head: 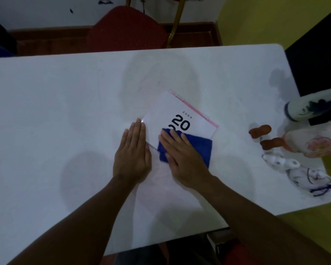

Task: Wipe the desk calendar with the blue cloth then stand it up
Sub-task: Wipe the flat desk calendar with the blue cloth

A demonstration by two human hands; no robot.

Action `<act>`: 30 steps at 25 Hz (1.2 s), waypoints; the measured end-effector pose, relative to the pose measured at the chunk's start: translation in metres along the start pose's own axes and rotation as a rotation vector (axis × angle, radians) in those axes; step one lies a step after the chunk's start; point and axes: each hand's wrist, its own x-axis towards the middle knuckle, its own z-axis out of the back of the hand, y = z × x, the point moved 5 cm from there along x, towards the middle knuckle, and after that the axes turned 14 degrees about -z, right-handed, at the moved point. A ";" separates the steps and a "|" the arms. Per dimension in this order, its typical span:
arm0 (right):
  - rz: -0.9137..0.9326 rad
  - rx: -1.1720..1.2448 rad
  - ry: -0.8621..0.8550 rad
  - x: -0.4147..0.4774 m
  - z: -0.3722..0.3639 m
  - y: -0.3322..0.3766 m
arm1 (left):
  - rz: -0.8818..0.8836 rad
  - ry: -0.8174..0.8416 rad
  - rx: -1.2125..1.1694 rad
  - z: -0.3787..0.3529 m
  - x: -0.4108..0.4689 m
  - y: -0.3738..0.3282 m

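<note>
A white desk calendar [170, 109] with a pink spiral edge and a black "20" lies flat on the white table [65, 111], turned at an angle. A folded blue cloth [201, 148] covers its near corner. My right hand [181, 159] presses flat on the cloth with fingers stretched out, pointing up and left. My left hand [134, 153] lies flat, fingers together, along the calendar's left edge, holding it down. The lower half of the calendar is hidden under the cloth and my hands.
A red chair [128, 29] stands behind the table's far edge. At the right edge sit a patterned white bottle [311, 108], two brown pieces [260, 131], a plastic bag [313, 144] and a white and blue bundle [304, 175].
</note>
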 end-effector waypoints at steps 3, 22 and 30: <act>0.019 0.009 0.000 -0.019 0.018 -0.039 | -0.011 -0.030 -0.022 0.002 0.002 0.000; 0.081 0.262 0.138 -0.041 0.025 0.000 | 0.007 0.241 -0.048 0.031 0.008 -0.008; -0.166 0.109 0.087 -0.031 0.063 -0.045 | -0.128 0.250 -0.243 0.050 -0.003 -0.078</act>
